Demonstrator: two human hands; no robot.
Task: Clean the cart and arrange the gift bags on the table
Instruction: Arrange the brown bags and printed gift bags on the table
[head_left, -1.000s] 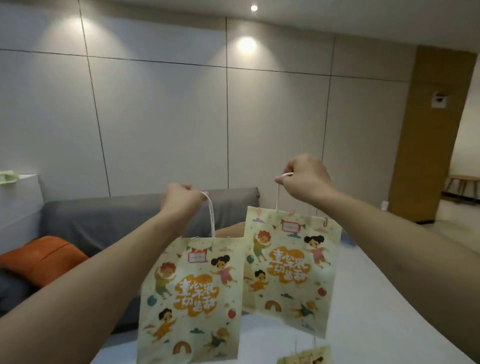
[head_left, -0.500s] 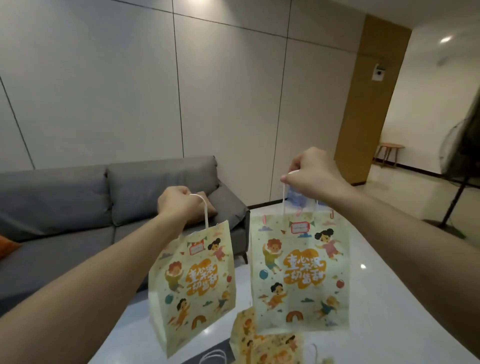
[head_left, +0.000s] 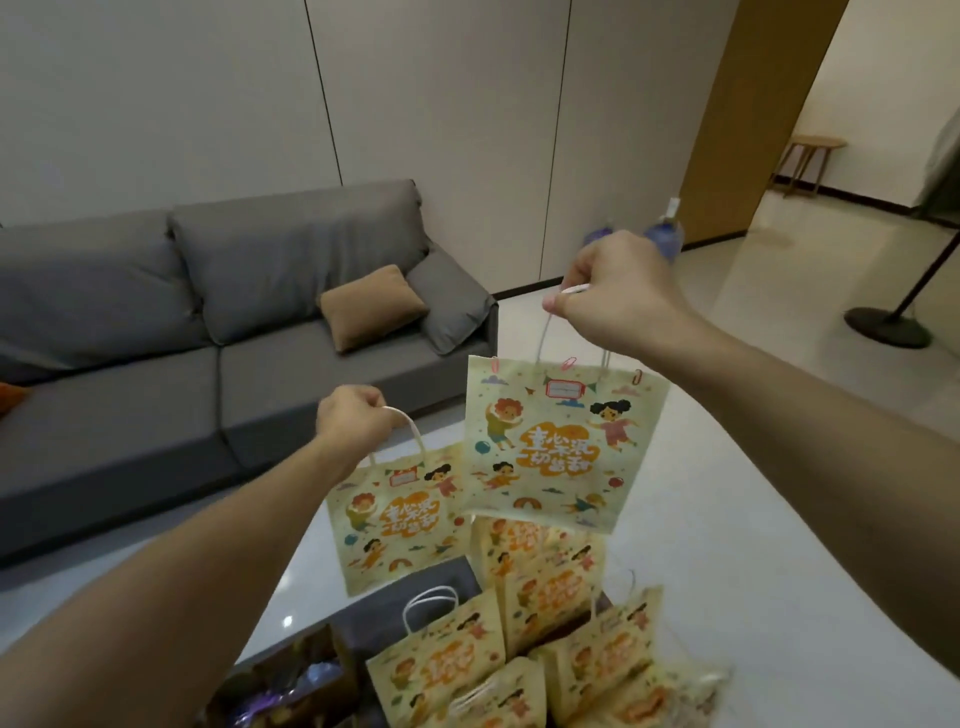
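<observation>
Two gift bags hang by their handles, one gripped in the left hand (head_left: 353, 423), one in the right hand (head_left: 610, 291), above the white counter (head_left: 753, 545); next, probably, setting them upright there.

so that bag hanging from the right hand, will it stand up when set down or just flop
The gift bag hanging from the right hand looks flat and thin, so probably light and near empty. Its paper face stays smooth, suggesting some stiffness. Set down unopened, it would likely tip over; the bags below mostly lean on each other.

The left hand (head_left: 353, 423) has dropped lower (right hand (head_left: 613, 291) stays high); more gift bags (head_left: 545, 623) appear below.
</observation>
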